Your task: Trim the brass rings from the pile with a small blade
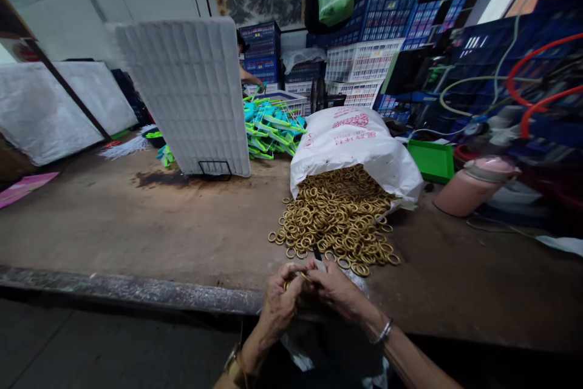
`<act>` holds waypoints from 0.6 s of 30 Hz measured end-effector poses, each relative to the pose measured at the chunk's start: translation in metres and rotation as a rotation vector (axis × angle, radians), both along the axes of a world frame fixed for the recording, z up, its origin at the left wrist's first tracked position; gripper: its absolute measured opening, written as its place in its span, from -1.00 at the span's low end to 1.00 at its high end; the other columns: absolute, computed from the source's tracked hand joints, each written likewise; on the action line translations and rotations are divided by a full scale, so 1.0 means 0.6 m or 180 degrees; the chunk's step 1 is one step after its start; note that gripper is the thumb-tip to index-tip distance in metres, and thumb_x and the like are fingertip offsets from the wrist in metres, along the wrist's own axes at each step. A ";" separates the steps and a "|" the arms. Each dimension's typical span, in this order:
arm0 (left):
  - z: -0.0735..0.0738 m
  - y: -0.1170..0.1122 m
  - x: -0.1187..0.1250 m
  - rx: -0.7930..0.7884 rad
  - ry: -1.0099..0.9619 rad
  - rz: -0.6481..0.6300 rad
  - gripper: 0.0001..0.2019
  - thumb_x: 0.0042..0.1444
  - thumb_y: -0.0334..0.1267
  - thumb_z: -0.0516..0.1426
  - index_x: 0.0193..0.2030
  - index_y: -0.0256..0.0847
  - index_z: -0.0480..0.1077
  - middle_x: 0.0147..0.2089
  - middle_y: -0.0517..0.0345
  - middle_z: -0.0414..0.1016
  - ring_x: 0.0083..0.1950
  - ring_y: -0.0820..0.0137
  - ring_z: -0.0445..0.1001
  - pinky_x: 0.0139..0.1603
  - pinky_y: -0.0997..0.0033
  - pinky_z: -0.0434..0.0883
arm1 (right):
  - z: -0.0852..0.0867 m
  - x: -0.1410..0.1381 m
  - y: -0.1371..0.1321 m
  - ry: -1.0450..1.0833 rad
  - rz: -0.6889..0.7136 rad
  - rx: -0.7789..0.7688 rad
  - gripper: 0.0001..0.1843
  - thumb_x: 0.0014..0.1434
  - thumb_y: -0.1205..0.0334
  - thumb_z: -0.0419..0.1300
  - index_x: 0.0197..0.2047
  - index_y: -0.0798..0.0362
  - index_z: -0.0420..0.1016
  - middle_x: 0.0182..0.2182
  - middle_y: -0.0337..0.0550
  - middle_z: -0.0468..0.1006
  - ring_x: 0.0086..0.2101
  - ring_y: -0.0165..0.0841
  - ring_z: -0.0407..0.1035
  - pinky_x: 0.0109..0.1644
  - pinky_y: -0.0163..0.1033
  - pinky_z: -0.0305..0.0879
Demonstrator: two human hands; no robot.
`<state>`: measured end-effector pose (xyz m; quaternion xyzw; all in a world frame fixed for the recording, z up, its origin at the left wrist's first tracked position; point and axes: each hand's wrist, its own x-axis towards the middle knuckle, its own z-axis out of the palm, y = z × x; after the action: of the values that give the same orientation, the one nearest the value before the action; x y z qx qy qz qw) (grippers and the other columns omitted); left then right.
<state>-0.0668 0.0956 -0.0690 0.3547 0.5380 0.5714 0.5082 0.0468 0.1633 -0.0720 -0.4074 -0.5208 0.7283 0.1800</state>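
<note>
The left hand (280, 297) and right hand (336, 286) are closed on a gold ring (305, 277); loose rings (339, 222) are piled just beyond.

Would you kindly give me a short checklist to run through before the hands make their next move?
1. Ring at the fingers: ok; a gold ring shows between the left hand and right hand.
2. Slim dark piece by the right hand firmly held: cannot tell; its lower end is hidden.
3. Ring pile nearby: ok, just beyond the hands.
4. Rings all inside the white sack: not ok; many lie loose on the table.
5. Sack mouth open: ok.
</note>
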 end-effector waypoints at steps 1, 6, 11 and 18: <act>0.001 0.000 0.001 0.0042 -0.0004 -0.0010 -0.81 -0.04 -0.19 0.13 -0.33 -0.26 0.40 -0.61 0.28 0.33 -0.67 0.60 0.15 -0.63 0.61 0.13 | 0.001 0.001 -0.001 -0.0029 0.0030 -0.0064 -0.84 -0.08 0.17 0.06 -0.44 0.02 0.14 -0.68 -0.48 0.17 -0.74 -0.62 -0.16 -0.69 -0.46 -0.26; 0.001 0.000 0.000 0.0349 0.0309 0.0204 -0.85 -0.04 -0.25 0.12 -0.54 -0.26 0.37 -0.58 0.23 0.35 -0.53 0.51 0.24 -0.47 0.56 0.19 | -0.005 0.003 0.000 -0.0435 -0.0062 0.0526 -0.75 0.04 0.02 -0.04 -0.49 0.03 0.20 -0.71 -0.43 0.19 -0.75 -0.59 -0.10 -0.68 -0.43 -0.20; -0.005 0.002 -0.002 0.0538 0.0598 0.0300 -0.89 -0.06 -0.31 0.12 -0.56 -0.24 0.38 -0.58 0.24 0.32 -0.50 0.48 0.24 -0.42 0.53 0.20 | -0.004 0.003 -0.002 -0.0567 0.0068 0.1693 -0.66 0.02 -0.03 0.04 -0.56 0.08 0.26 -0.64 -0.35 0.24 -0.56 -0.51 0.11 -0.52 -0.42 0.02; 0.006 -0.002 -0.001 0.0079 0.0123 0.0053 -0.83 -0.04 -0.22 0.11 -0.54 -0.26 0.31 -0.62 0.28 0.26 -0.60 0.56 0.17 -0.55 0.58 0.15 | -0.016 0.002 0.000 -0.0688 0.0004 0.1426 -0.70 0.04 0.04 -0.01 -0.53 0.08 0.29 -0.65 -0.34 0.31 -0.57 -0.49 0.18 -0.52 -0.41 0.04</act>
<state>-0.0675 0.0947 -0.0652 0.3674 0.5436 0.5753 0.4885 0.0478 0.1635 -0.0817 -0.4325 -0.6857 0.5470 0.2086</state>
